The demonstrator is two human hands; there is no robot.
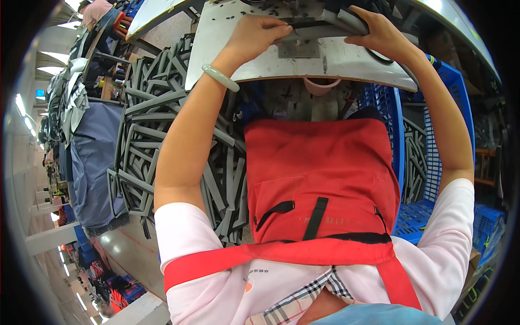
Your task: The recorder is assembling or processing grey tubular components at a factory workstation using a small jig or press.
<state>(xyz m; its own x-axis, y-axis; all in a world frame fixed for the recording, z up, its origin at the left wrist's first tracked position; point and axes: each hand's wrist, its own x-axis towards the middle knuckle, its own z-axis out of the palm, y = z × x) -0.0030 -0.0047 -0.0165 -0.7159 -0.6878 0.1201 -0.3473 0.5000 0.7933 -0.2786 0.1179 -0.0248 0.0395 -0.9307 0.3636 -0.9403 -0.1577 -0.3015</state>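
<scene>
1. Head view: L hand (250, 39) thumb + index met in a pinch, apparently on the L end of the grey strips (319, 32).
2. R hand (383, 35) thumb + fingers were clamped round the strips' R part; strips spanned btwn both hands' fingers over the table (238, 62), prob. steadier w/ two grips.
3. Pile (157, 102) of similar strips sat down-left of L fingers, prob. for reach.
4. Blue crate (398, 127), down-right of R fingers, prob. kept more strips contained.

One red apron (325, 162), one bangle (220, 78)
</scene>
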